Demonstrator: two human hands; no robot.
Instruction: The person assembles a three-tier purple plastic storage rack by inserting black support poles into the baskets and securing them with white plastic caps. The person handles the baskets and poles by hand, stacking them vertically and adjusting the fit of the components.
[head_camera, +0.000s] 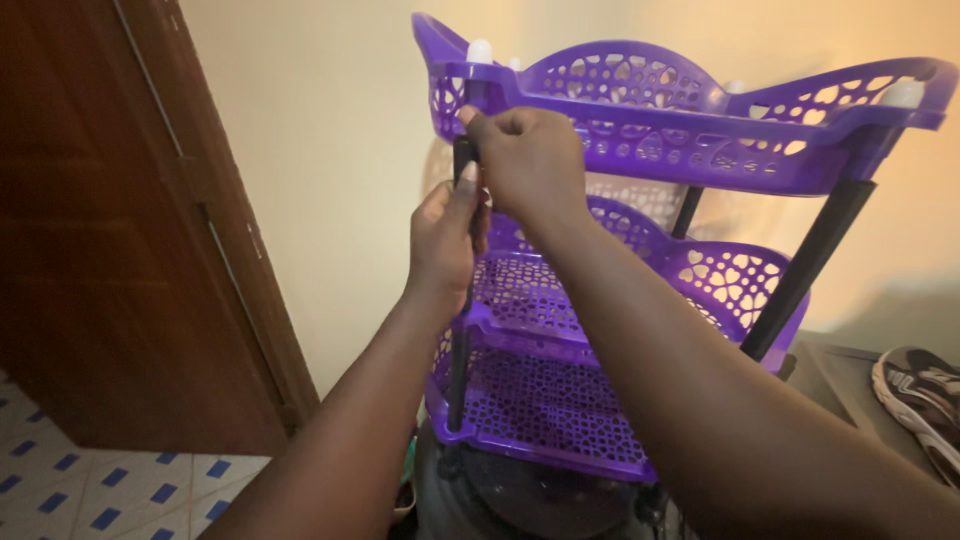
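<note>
Hands, left (443, 243) and right (528, 158), grip one black pole (458, 350) on three purple baskets (690, 120).

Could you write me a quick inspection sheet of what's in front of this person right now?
Surface: blue-patterned tile floor; no table.
Job's things: purple three-tier plastic rack with black post at its near-left corner.
Clutter: sneaker at right, on a dark ledge; dark round object under the rack.
Grippers: left hand wraps the post; right hand grips its top, just under the top tray.
Cables: nothing seen.
Surroundings: wooden door, cream wall.
</note>
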